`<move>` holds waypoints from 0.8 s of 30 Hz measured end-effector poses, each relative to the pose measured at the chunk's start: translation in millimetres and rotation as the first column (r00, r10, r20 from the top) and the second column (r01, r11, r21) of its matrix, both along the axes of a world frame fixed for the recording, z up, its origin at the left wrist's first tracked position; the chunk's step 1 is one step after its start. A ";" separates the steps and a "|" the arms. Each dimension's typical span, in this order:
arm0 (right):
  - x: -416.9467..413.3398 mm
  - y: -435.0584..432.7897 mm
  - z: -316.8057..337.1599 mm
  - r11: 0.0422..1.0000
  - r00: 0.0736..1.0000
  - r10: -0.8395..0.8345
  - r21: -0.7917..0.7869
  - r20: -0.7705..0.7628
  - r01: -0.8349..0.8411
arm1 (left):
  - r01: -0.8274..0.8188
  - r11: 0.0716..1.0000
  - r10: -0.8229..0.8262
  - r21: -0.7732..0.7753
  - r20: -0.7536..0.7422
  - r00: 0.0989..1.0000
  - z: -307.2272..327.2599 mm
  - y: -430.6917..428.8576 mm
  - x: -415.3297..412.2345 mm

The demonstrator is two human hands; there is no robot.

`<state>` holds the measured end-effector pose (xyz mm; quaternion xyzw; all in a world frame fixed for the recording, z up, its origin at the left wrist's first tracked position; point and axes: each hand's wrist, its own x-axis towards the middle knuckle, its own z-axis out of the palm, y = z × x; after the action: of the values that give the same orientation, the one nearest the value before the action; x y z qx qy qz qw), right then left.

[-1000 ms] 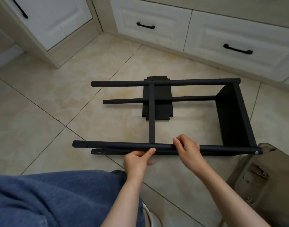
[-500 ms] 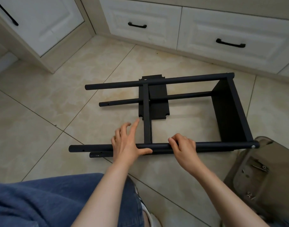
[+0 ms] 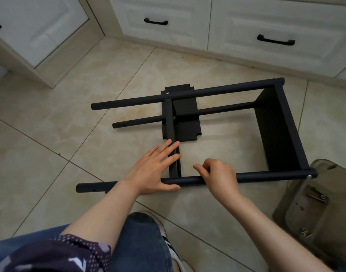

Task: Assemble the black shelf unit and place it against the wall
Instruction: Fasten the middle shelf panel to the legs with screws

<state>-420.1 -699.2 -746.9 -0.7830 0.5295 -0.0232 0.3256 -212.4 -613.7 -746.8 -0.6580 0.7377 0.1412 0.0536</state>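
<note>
The black shelf unit (image 3: 223, 91) lies on its side on the tiled floor, four round poles running left to right. A black shelf panel (image 3: 276, 130) is fixed at its right end. A second shelf panel (image 3: 172, 118) stands edge-on across the middle. A loose black panel (image 3: 187, 122) lies flat on the floor beneath. My left hand (image 3: 156, 169) is spread with straight fingers, fingertips on the middle panel's edge, thumb along the near pole (image 3: 266, 175). My right hand (image 3: 219, 177) grips that near pole just right of the middle panel.
White cabinet drawers with black handles (image 3: 276, 40) line the far side, close behind the unit. A khaki bag (image 3: 321, 209) with loose screws on it sits at the right. My knee in jeans (image 3: 142, 242) is at the bottom centre.
My left hand left the near pole, opened and reached forward onto the middle panel's edge. My right hand kept its grip on the pole. The view shifted closer and the unit's far end swung slightly.
</note>
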 end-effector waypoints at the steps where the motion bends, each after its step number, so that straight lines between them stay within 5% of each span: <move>1: 2.0 -4.1 0.1 1.000 1.000 0.005 0.016 -0.002 -0.005 | -0.001 1.000 0.001 -0.011 -0.010 1.000 -0.9 1.2 -0.7; 13: 37.2 -41.3 -14.9 0.931 0.982 0.171 0.312 0.084 -0.189 | 0.065 0.990 -0.058 -0.128 0.059 0.997 -13.7 6.4 -0.2; 20: 52.0 -46.9 -22.7 0.881 0.926 0.376 0.298 0.028 -0.367 | 0.054 0.986 -0.049 -0.157 0.038 0.998 -17.5 7.6 -0.9; 24: 54.8 -51.4 -25.9 0.768 0.922 0.346 0.512 0.172 -0.384 | 0.055 0.986 -0.052 -0.159 0.022 0.998 -17.6 6.7 -1.1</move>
<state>-365.4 -750.6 -772.8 -0.7468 0.3411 0.1629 0.5473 -213.5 -607.0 -764.4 -0.6412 0.7637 0.0744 0.0111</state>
